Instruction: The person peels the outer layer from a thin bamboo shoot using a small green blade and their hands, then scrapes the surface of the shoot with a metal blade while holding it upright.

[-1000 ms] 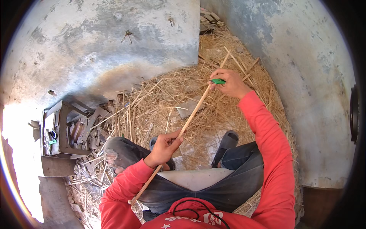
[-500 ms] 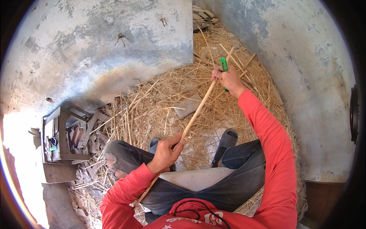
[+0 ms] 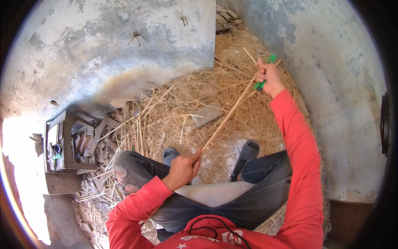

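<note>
At the far right of the straw (image 3: pixel 163 106), the right hand (image 3: pixel 268 76) was closed on a green cutter (image 3: pixel 260 86), fingers also at the far end of a thin stick (image 3: pixel 227 120); couldn't tell whether they pinched the stick itself. Blade contact wasn't visible either. Stick slanted from there, near and left, to the left hand (image 3: pixel 182 168), clamped on it between thumb and fingers; any length past that hand was hidden.

Step in hand, judged: working the stick with the cutter, left hand steadying, right hand at the far end. Next move seemed to call for a firm left hold, stick kept straight, blade clear of the fingers.

Just left of the stick, a flat grey block (image 3: pixel 207 114) lay on the straw. Right of its near end, a dark slipper (image 3: pixel 250 153). Off left, a wooden frame (image 3: pixel 76 165) stood near the grey wall (image 3: pixel 103 62), scraps (image 3: pixel 84 143) around it.
</note>
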Action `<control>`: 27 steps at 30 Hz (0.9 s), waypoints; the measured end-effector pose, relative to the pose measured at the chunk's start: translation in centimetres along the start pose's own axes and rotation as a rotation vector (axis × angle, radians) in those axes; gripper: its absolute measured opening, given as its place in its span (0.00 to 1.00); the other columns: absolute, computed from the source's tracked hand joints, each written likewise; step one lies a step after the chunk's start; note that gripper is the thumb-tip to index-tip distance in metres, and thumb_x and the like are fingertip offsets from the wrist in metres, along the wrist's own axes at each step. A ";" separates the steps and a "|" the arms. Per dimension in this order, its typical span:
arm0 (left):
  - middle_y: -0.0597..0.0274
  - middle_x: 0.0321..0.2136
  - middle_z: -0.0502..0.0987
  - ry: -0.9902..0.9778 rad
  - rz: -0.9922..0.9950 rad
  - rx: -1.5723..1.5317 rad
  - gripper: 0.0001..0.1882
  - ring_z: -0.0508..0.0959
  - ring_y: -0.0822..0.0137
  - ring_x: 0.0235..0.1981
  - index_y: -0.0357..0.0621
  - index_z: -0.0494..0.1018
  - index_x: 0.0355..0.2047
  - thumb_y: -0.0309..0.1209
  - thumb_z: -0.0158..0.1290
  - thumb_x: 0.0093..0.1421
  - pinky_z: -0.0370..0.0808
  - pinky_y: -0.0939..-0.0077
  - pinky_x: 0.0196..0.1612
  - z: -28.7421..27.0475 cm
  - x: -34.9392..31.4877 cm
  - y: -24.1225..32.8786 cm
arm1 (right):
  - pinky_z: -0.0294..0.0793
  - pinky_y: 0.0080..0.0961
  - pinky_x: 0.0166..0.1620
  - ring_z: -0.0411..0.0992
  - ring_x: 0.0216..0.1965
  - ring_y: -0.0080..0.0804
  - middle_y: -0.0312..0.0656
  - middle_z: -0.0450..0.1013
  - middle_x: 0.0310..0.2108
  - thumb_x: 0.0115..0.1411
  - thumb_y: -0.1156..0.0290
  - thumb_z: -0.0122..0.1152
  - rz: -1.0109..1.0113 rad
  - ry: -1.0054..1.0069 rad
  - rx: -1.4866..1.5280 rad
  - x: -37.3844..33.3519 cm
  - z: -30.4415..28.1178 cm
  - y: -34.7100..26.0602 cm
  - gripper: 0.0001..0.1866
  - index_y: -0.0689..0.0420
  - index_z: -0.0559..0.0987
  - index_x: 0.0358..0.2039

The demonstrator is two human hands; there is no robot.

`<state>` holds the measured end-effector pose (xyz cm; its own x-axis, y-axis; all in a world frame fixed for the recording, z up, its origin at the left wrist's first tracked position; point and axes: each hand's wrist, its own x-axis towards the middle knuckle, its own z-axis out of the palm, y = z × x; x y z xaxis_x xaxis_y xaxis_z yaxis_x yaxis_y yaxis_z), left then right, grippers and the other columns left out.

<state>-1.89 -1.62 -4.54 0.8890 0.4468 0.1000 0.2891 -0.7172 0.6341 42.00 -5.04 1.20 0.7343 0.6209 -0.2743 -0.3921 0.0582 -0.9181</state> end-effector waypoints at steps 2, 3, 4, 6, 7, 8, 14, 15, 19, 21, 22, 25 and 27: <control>0.47 0.23 0.79 -0.013 -0.104 -0.164 0.23 0.79 0.61 0.21 0.36 0.75 0.57 0.28 0.59 0.61 0.74 0.69 0.26 -0.6 0.5 0.2 | 0.59 0.23 0.18 0.60 0.14 0.18 0.32 0.69 0.19 0.66 0.62 0.58 -0.263 0.149 -0.449 -1.6 0.3 -2.5 0.16 0.63 0.79 0.44; 0.48 0.23 0.79 -0.021 -0.155 -0.249 0.23 0.79 0.66 0.20 0.35 0.74 0.57 0.28 0.60 0.62 0.74 0.71 0.26 -0.8 0.7 0.3 | 0.63 0.25 0.19 0.63 0.15 0.21 0.34 0.70 0.19 0.65 0.61 0.60 -0.402 0.228 -0.710 -2.2 0.3 -2.6 0.17 0.64 0.80 0.42; 0.52 0.23 0.79 0.006 -0.165 -0.338 0.24 0.77 0.70 0.22 0.33 0.73 0.58 0.29 0.59 0.63 0.73 0.74 0.26 -0.6 0.8 -0.1 | 0.66 0.28 0.21 0.67 0.16 0.24 0.36 0.71 0.18 0.63 0.61 0.62 -0.543 0.302 -0.969 -2.9 0.5 -2.5 0.17 0.65 0.81 0.40; 0.59 0.23 0.79 0.063 -0.187 -0.516 0.24 0.74 0.80 0.24 0.31 0.72 0.59 0.30 0.59 0.65 0.71 0.78 0.27 0.0 0.8 -1.5 | 0.72 0.33 0.24 0.72 0.18 0.30 0.40 0.73 0.18 0.59 0.61 0.64 -0.622 0.260 -1.258 -4.4 1.2 -1.9 0.17 0.66 0.82 0.36; 0.63 0.24 0.77 0.057 -0.226 -0.550 0.24 0.72 0.81 0.26 0.30 0.72 0.59 0.30 0.58 0.66 0.70 0.79 0.28 -0.4 1.1 -1.0 | 0.74 0.35 0.26 0.74 0.20 0.34 0.43 0.74 0.18 0.58 0.61 0.64 -0.554 0.150 -1.286 -5.4 1.5 -1.3 0.17 0.66 0.82 0.34; 0.66 0.24 0.75 0.050 -0.265 -0.587 0.24 0.70 0.82 0.27 0.29 0.72 0.59 0.31 0.58 0.67 0.70 0.80 0.28 -1.3 1.5 0.0 | 0.77 0.38 0.28 0.77 0.21 0.38 0.45 0.75 0.18 0.57 0.61 0.65 -0.484 0.041 -1.314 -6.8 2.0 -0.9 0.17 0.67 0.83 0.32; 0.77 0.25 0.68 0.077 -0.264 -0.686 0.22 0.64 0.86 0.26 0.32 0.72 0.60 0.31 0.56 0.69 0.62 0.85 0.27 -1.1 2.6 0.9 | 0.80 0.45 0.33 0.81 0.29 0.52 0.55 0.79 0.25 0.49 0.69 0.63 -0.470 -0.331 -1.635 -14.6 7.4 5.8 0.11 0.64 0.83 0.27; 0.78 0.25 0.67 0.085 -0.259 -0.690 0.22 0.63 0.85 0.26 0.32 0.72 0.60 0.31 0.56 0.69 0.61 0.85 0.26 -1.0 2.7 1.1 | 0.80 0.45 0.34 0.81 0.30 0.52 0.55 0.79 0.26 0.50 0.69 0.62 -0.460 -0.341 -1.649 -14.6 7.6 7.0 0.11 0.64 0.83 0.27; 0.74 0.23 0.67 0.100 -0.280 -0.620 0.21 0.64 0.84 0.25 0.33 0.73 0.58 0.30 0.56 0.68 0.62 0.82 0.26 -1.4 3.2 2.0 | 0.81 0.47 0.35 0.81 0.32 0.54 0.56 0.80 0.30 0.54 0.69 0.59 -0.475 -0.318 -1.670 -13.4 7.9 9.7 0.11 0.64 0.84 0.30; 0.66 0.19 0.68 0.144 -0.266 -0.531 0.20 0.66 0.82 0.25 0.31 0.74 0.56 0.28 0.57 0.66 0.67 0.79 0.26 -0.7 3.1 1.1 | 0.81 0.47 0.35 0.81 0.33 0.54 0.57 0.81 0.31 0.58 0.69 0.56 -0.462 -0.288 -1.678 -12.1 7.9 10.3 0.12 0.64 0.84 0.31; 0.63 0.18 0.68 0.094 -0.292 -0.483 0.20 0.67 0.81 0.24 0.32 0.75 0.55 0.28 0.57 0.65 0.68 0.78 0.25 -0.9 2.9 1.4 | 0.81 0.47 0.35 0.81 0.33 0.54 0.57 0.80 0.31 0.60 0.68 0.54 -0.427 -0.278 -1.691 -11.2 7.9 10.6 0.13 0.64 0.84 0.32; 0.63 0.17 0.68 -0.031 -0.287 -0.440 0.18 0.66 0.81 0.22 0.33 0.76 0.54 0.29 0.57 0.65 0.67 0.77 0.24 -1.4 1.3 2.8 | 0.81 0.47 0.38 0.81 0.33 0.54 0.55 0.80 0.29 0.60 0.73 0.53 -0.270 0.043 -1.560 -5.8 4.5 8.9 0.10 0.64 0.82 0.32; 0.74 0.19 0.66 -0.064 -0.196 -0.555 0.16 0.64 0.81 0.23 0.32 0.77 0.52 0.29 0.56 0.66 0.64 0.80 0.23 -0.4 -1.5 2.6 | 0.80 0.46 0.38 0.81 0.35 0.52 0.55 0.80 0.33 0.66 0.68 0.53 -0.173 0.251 -1.543 0.3 -2.3 5.3 0.13 0.64 0.82 0.35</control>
<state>-2.63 -3.97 -2.75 0.8623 0.4974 -0.0951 0.2368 -0.2301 0.9439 41.43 -6.29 -4.37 0.8397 0.5420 -0.0339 0.5098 -0.8082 -0.2947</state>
